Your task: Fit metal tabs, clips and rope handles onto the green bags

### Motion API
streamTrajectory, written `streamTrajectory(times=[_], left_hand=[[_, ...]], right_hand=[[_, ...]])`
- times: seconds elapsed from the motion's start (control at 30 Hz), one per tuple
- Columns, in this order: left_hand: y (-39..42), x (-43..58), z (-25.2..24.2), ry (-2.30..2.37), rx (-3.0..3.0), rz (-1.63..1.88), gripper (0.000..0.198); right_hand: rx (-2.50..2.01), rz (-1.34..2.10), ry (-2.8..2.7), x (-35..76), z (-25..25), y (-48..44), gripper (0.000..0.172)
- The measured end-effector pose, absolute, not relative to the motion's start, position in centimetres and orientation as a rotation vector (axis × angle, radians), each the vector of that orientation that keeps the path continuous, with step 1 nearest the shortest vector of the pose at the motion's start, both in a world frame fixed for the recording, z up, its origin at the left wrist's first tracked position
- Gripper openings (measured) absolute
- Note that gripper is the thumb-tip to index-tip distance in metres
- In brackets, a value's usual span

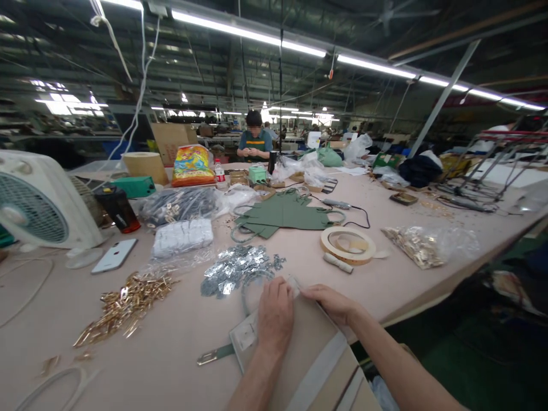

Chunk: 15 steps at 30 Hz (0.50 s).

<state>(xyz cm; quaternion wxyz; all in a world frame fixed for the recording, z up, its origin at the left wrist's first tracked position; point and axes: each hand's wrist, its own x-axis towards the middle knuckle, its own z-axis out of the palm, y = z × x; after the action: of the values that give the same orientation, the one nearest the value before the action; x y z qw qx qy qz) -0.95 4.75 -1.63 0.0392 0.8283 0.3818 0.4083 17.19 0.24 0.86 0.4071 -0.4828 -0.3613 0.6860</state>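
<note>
silver plates (233, 269) are heaped beyond a beige panel (314, 328), gripped by left hand (276, 311) and right hand (331, 301) at the pinkish table's near edge; gold clips (132, 299) are piled leftward; tube lights (226, 27) are hung overhead.

The beige panel (311, 328) is cut off below, the fan (36, 200) at left.

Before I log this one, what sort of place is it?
Most likely a factory floor or workshop, perhaps for bags: the worktable holds loose heaps of gold-coloured metal pieces and silver metal plates, plus green panels with looped handles.
</note>
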Motion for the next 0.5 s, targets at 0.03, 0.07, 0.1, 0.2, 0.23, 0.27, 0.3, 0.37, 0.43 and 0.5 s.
streamTrajectory(times=[0.03, 0.07, 0.1, 0.2, 0.23, 0.27, 0.3, 0.37, 0.43, 0.5], left_hand=[[4.8, -1.0, -1.6, 1.164, 2.537, 1.261, 0.007], [4.8, -1.0, -1.6, 1.153, 2.533, 1.262, 0.005], [4.8, -1.0, -1.6, 1.136, 2.529, 1.256, 0.004], [4.8, -1.1, -1.5, 1.099, 2.508, 1.233, 0.003], [4.8, -1.1, -1.5, 1.096, 2.501, 1.229, 0.003], [4.9, -1.1, -1.5, 1.096, 2.495, 1.225, 0.003], [4.9, -1.1, -1.5, 1.103, 2.487, 1.222, 0.004], [4.9, -1.1, -1.5, 1.122, 2.469, 1.21, 0.005], [4.8, -1.1, -1.6, 1.15, 2.447, 1.191, 0.004], [4.8, -1.1, -1.6, 1.176, 2.432, 1.171, 0.002]], right_hand=[[-1.189, 1.747, -0.845, 17.0, 0.5, 0.2, 0.046], [-1.172, 1.743, -0.801, 16.9, 0.1, 0.3, 0.044], [-1.157, 1.732, -0.768, 16.8, -0.2, 0.3, 0.042], [-1.091, 1.69, -0.718, 16.6, -0.5, 0.3, 0.037], [-1.064, 1.68, -0.718, 16.6, -0.5, 0.3, 0.037], [-1.045, 1.673, -0.72, 16.5, -0.4, 0.2, 0.038], [-1.038, 1.665, -0.721, 16.5, -0.4, 0.1, 0.039], [-1.053, 1.643, -0.708, 16.4, -0.1, -0.1, 0.042], [-1.084, 1.628, -0.695, 16.2, 0.0, -0.1, 0.044], [-1.111, 1.616, -0.71, 16.0, 0.1, -0.1, 0.046]])
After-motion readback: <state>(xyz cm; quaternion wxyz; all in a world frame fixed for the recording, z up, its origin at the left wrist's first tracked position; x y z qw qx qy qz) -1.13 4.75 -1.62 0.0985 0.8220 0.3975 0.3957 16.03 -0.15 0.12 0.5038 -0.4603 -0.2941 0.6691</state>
